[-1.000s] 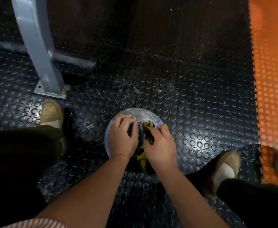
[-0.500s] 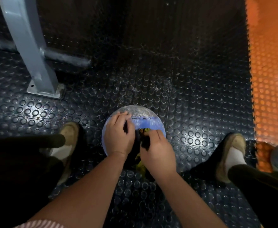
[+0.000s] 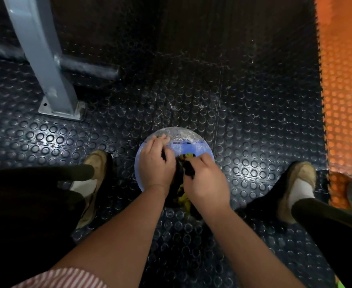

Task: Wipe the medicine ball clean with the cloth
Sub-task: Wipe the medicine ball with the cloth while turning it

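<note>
Your left hand (image 3: 156, 163) lies flat over the dusty blue medicine ball (image 3: 191, 142). Your right hand (image 3: 206, 181) grips the bunched black-and-yellow cloth (image 3: 186, 164) against it.

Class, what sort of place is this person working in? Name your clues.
Probably a gym: studded black rubber floor mats, a medicine ball on them, and a grey steel frame leg on a base plate.

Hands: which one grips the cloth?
The right hand grips the black-and-yellow cloth against the ball; the left hand only rests on the ball itself.
</note>
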### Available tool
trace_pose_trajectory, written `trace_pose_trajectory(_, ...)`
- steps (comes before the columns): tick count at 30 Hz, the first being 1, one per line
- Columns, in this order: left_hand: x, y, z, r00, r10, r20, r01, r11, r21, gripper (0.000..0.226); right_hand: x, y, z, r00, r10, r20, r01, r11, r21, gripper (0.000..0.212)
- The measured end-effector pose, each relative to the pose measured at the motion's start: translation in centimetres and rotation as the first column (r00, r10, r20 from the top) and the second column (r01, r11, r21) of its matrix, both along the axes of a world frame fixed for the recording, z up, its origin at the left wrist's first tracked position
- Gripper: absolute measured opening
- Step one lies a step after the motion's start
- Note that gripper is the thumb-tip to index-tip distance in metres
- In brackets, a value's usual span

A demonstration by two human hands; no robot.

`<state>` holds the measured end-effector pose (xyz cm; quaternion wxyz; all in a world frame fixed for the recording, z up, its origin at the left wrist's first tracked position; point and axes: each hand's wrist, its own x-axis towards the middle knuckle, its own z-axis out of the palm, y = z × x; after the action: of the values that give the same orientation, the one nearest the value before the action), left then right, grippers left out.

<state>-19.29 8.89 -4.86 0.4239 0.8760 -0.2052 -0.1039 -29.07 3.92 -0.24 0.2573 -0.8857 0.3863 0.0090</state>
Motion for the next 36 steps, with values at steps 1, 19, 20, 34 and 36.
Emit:
trace_pose_trajectory(1,0.0,0.1,-0.1,1.000,-0.009,0.013,0.009,1.000,-0.002,0.041,0.8,-0.7,0.1,1.000,-0.005,-0.019,0.005,1.000,0.005,0.028)
trace_pose_trajectory(19,-0.4,-0.4,0.0,0.984,0.086,-0.154,-0.092,0.995,-0.037,0.036,3.2,-2.2,1.3,0.991,0.037,-0.132,-0.042,0.999,-0.034,0.024)
trace_pose_trajectory(20,-0.3,-0.3,-0.1,0.980,0.104,-0.170,-0.110,0.994,-0.025,0.033,4.4,-2.7,1.4,0.986,0.047,-0.158,-0.053,0.998,-0.031,0.023)
trace_pose_trajectory(34,-0.8,0.4,-0.4,0.981,0.103,-0.162,-0.113,0.992,-0.053,0.039,1.4,0.1,1.2,0.997,0.029,-0.074,-0.030,1.000,-0.008,0.038)
trace_pose_trajectory(36,-1.0,0.8,-0.6,0.977,0.131,-0.166,-0.141,0.989,-0.048,0.038,3.4,-0.7,1.4,0.992,0.044,-0.119,-0.051,0.997,-0.057,0.033)
